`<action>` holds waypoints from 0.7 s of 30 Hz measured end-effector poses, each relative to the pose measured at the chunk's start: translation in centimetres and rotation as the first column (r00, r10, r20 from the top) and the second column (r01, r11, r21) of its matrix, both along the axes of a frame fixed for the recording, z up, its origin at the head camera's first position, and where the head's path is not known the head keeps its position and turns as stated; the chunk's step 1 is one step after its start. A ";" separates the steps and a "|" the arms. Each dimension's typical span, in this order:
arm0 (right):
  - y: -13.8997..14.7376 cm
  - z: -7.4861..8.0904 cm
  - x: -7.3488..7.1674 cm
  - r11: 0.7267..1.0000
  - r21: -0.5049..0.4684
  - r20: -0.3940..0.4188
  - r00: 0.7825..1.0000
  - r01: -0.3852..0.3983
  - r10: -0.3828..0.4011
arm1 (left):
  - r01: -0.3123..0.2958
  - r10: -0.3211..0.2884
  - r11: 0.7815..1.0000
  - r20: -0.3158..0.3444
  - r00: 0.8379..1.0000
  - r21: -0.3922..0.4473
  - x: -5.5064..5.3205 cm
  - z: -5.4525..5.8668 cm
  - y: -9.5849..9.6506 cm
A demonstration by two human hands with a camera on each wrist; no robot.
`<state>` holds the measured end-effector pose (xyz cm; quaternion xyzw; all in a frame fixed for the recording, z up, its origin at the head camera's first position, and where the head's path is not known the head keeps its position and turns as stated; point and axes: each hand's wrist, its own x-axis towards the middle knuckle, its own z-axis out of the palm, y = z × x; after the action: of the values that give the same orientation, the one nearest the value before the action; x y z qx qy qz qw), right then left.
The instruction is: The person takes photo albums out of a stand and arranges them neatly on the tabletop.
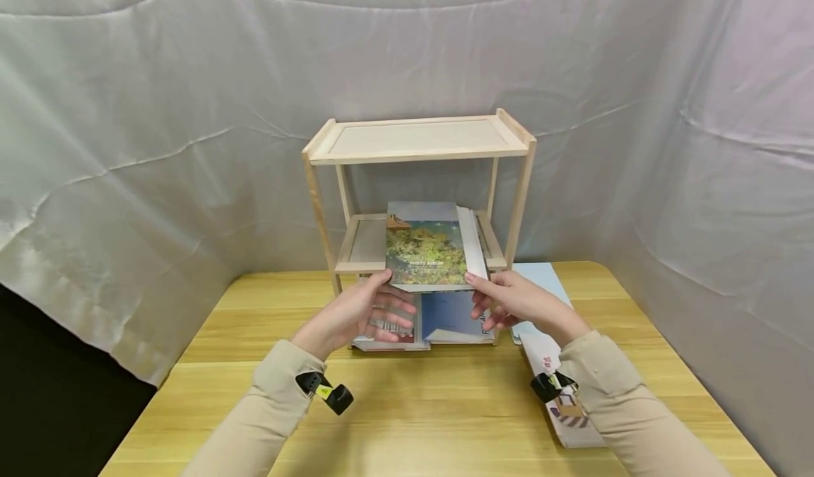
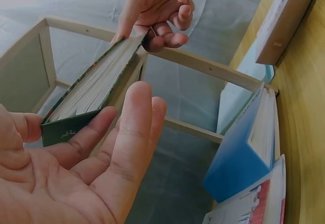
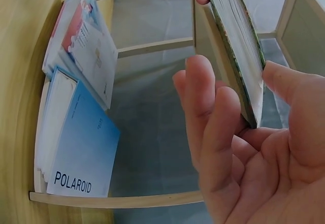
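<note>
1. Grey curtain [image 1: 159, 109] hangs at the back and both sides of your wooden table [image 1: 210, 374], with a dark patch at the far left.
2. Your left hand [image 1: 364, 309] pinches the near left corner of the photo album [image 1: 426, 251], thumb above and index finger beneath; the other fingers spread free.
3. Ahead of you stands a pale wooden rack [image 1: 413, 141]. You have the album at its middle shelf [image 1: 367, 240], the near edge jutting out past the front. Whether its underside touches the wood, you cannot tell from these views.
4. Below, a white-and-red book [image 3: 89, 56] and, to its right, a blue POLAROID book [image 3: 86, 137] sit side by side on the bottom level.
5. Your right hand [image 1: 509, 297] pinches the album's near right corner likewise, thumb on the cover.
6. Farther right are a light blue item [image 1: 540, 279] and, nearer you, a printed box [image 1: 575, 434], partly behind your sleeve.
7. You seem to be mid-placement, supporting the album at the shelf. Your next move likely calls for an even, level push inward, fingers clear of the shelf's front edge.
</note>
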<state>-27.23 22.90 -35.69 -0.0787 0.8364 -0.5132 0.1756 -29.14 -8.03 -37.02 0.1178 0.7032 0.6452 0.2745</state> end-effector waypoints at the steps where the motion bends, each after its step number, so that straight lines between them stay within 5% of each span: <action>1: 0.0 -0.1 0.0 1.000 0.002 -0.001 1.000 -0.001 0.001 | 0.000 0.000 1.000 -0.003 1.000 -0.002 0.0 -0.1 0.0; 21: 0.0 -1.2 -0.1 1.000 0.021 -0.006 1.000 -0.016 0.016 | -0.016 0.016 1.000 -0.025 1.000 -0.017 0.3 -1.3 -0.2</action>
<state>-27.29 22.89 -36.87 -0.0851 0.8416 -0.5028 0.1778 -28.81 -8.20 -38.34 0.1178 0.7128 0.6399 0.2618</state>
